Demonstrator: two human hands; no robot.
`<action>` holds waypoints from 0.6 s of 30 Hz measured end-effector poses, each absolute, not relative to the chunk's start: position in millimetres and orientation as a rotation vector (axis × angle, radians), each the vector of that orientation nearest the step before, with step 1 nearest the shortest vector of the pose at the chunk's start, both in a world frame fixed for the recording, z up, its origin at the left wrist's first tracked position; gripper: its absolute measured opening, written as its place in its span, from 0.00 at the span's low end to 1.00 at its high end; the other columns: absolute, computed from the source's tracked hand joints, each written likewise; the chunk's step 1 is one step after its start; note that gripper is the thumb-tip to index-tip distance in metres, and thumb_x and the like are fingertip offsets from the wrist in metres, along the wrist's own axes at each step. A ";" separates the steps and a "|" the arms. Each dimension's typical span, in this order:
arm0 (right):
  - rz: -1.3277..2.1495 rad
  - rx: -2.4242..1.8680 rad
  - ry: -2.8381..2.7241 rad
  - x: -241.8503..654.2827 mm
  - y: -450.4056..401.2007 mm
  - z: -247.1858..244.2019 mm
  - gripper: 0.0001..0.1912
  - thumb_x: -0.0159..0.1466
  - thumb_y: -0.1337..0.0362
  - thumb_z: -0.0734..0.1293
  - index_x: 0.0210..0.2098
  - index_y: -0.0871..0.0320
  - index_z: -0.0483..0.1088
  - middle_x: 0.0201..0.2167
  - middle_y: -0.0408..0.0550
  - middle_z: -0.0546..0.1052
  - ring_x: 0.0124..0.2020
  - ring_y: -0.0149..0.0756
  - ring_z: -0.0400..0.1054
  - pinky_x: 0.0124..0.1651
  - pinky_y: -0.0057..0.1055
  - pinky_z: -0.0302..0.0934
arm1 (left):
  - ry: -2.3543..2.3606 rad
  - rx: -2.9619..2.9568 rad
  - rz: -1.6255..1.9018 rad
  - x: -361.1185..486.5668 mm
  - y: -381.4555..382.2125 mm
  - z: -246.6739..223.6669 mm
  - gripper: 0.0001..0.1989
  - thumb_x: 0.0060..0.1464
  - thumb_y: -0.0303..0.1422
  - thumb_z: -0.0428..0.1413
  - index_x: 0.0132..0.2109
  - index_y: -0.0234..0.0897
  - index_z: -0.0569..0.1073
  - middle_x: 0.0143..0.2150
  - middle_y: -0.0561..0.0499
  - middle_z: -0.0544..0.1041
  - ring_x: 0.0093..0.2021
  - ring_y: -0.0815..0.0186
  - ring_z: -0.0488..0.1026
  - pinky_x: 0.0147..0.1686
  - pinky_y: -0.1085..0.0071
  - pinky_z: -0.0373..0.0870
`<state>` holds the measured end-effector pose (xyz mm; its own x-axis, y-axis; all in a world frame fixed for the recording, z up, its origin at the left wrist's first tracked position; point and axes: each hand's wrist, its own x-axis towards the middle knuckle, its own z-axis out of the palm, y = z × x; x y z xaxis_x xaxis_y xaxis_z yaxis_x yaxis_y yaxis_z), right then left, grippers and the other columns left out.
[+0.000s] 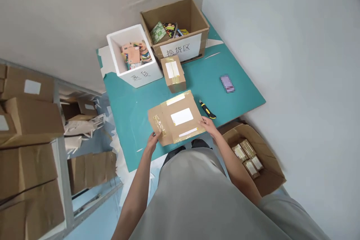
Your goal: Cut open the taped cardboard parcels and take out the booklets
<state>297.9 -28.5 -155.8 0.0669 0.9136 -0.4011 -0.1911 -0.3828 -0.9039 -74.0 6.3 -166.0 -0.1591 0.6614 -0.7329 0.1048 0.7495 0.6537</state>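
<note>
A flat-looking cardboard box (195,110) with a flap out on its left side lies near the table's front edge. Clear tape and white labels are stuck on it. My left hand (153,140) pinches the lower corner of the flap. At the opposite end, my right hand (208,125) grips the box's right edge, thumb on top. Just beyond the right hand rests a black and yellow utility knife (207,109). Behind the flat box stands a small taped carton (177,85) with a white label.
On the green table (123,120) stand a white foam box (143,78) of cards and an open carton (204,43) of colourful packs. A blurred-out phone-like object (227,83) lies right. Below is a big carton (270,157) with several small boxes; shelves (66,191) stand left.
</note>
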 end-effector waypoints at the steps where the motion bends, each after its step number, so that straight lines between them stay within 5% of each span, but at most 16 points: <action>1: 1.497 -1.393 -0.741 301.9 -40.8 -147.7 0.25 0.58 0.46 0.76 0.49 0.55 0.78 0.48 0.51 0.86 0.47 0.49 0.81 0.55 0.47 0.74 | 1.615 0.633 0.534 -77.0 7.9 -163.8 0.24 0.55 0.45 0.71 0.53 0.38 0.77 0.58 0.35 0.82 0.63 0.49 0.78 0.63 0.52 0.75; 9: 1.221 -1.463 -0.382 289.8 -210.7 -94.1 0.30 0.56 0.45 0.81 0.53 0.55 0.82 0.47 0.49 0.87 0.45 0.50 0.82 0.52 0.44 0.76 | 1.083 0.655 0.266 -61.0 18.4 -151.7 0.27 0.45 0.38 0.77 0.51 0.35 0.82 0.52 0.38 0.86 0.54 0.48 0.84 0.57 0.55 0.81; 18: 0.583 -1.156 0.553 90.2 -437.0 -109.8 0.20 0.64 0.45 0.76 0.49 0.49 0.79 0.52 0.49 0.85 0.59 0.45 0.79 0.67 0.43 0.70 | 0.951 0.763 -0.118 19.4 -97.8 -167.5 0.20 0.50 0.31 0.74 0.50 0.36 0.82 0.48 0.45 0.87 0.43 0.60 0.85 0.50 0.64 0.83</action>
<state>90.2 -437.0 -109.8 0.7273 0.1384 -0.6723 -0.6787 0.2913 -0.6742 19.4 -97.8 -167.5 0.5955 0.2291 -0.7700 0.4106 0.7371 0.5368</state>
